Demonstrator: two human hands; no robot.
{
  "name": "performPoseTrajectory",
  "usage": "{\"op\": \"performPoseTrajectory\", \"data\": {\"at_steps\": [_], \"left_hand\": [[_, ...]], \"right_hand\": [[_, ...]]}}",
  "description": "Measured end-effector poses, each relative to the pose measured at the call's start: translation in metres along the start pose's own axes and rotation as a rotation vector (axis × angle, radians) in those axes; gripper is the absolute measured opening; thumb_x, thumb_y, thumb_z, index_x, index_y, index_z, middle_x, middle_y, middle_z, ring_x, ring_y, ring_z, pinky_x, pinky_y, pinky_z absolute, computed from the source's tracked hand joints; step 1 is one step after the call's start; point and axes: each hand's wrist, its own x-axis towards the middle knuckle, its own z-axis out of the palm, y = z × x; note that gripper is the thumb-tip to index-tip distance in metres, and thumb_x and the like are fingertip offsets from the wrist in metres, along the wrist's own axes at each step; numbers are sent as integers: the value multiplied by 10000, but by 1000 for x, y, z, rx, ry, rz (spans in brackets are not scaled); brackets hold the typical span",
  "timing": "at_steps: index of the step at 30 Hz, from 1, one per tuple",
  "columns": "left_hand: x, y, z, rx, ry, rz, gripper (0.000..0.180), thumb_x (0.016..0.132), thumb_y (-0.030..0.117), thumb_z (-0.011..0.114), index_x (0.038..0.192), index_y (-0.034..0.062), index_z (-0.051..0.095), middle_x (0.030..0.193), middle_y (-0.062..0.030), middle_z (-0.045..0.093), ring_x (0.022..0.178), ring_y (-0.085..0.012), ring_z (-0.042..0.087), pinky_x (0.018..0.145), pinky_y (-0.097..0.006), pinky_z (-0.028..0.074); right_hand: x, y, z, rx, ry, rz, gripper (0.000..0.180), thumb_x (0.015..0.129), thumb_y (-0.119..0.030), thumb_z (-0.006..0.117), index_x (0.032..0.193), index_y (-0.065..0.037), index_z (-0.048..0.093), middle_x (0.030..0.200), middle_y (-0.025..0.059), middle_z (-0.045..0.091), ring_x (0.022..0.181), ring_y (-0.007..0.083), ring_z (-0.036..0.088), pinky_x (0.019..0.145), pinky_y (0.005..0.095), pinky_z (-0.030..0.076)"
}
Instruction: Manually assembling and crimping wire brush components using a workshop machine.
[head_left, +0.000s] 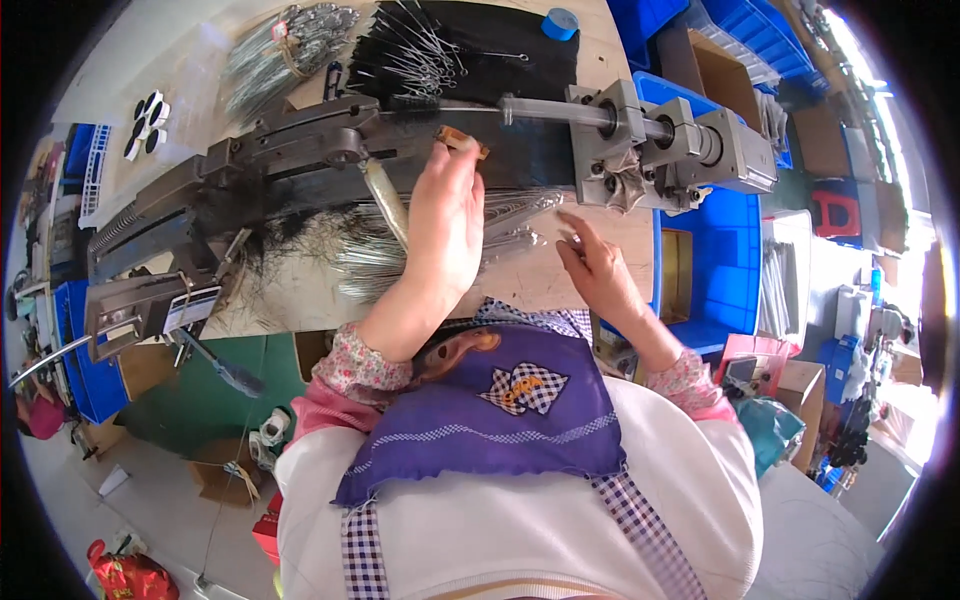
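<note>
My left hand (447,215) reaches over the middle of the bench, its fingers closed round a small orange-brown block (462,141) beside the metal machine rail. What the fingertips do behind the block is hidden. Off to the right, my right hand (603,268) is at the looped ends of a bundle of thin metal wires (515,222). Its fingers are curved but apart, and I see nothing held in them. More straight wire ends (372,262) lie under and left of my left wrist. A pale, worn lever handle (386,200) slants down from the rail beside that wrist.
A clamp-like spindle unit (640,135) stands at the right of the bench. Looped wire pieces (425,60) lie on black cloth, near a blue tape roll (560,24). Loose black bristles (275,235) litter the left side. Blue bins (728,270) stand at the right.
</note>
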Motion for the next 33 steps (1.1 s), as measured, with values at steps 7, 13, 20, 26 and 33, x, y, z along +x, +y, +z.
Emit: {"op": "performPoseTrajectory", "data": {"at_steps": [7, 13, 20, 26, 33], "left_hand": [[-38, -9, -62, 1684, -741, 882, 511, 888, 156, 620, 1330, -54, 475, 1470, -211, 357, 1370, -361, 353, 1114, -442, 313], [-31, 9, -92, 1922, -504, 1049, 463, 721, 1, 614, 1184, -8, 615, 1236, -108, 598, 1130, -290, 565, 913, -401, 492], [-33, 49, -127, 1991, -422, 1048, 345, 759, -30, 618, 1095, 9, 686, 1076, -106, 681, 1010, -271, 626, 862, -356, 525], [-76, 58, -98, 1917, -274, 834, 282, 835, 34, 642, 1117, 28, 655, 1175, -110, 639, 1166, -325, 564, 976, -397, 479], [-136, 111, -151, 1862, 234, 1049, 248, 869, 82, 649, 1105, 10, 626, 1219, -186, 611, 1118, -311, 597, 886, -398, 485]], "right_hand": [[19, 9, 16, 1207, 61, 958, 288, 915, -328, 643, 939, -41, 622, 703, 40, 591, 437, 89, 441, 383, 243, 358], [39, -28, 21, 1310, 154, 998, 307, 939, -319, 601, 857, -23, 603, 752, 76, 610, 442, 78, 392, 389, 249, 344], [44, -50, 40, 1387, -270, 984, 296, 961, -237, 562, 1051, 37, 627, 864, 145, 664, 442, 65, 380, 395, 239, 391], [32, -28, -10, 737, -320, 790, 288, 943, -235, 592, 1075, 19, 619, 703, 84, 654, 415, 67, 478, 367, 220, 378], [48, -19, 8, 591, -303, 726, 266, 918, -236, 627, 973, 24, 625, 638, 54, 619, 390, 77, 500, 361, 227, 382]]}}
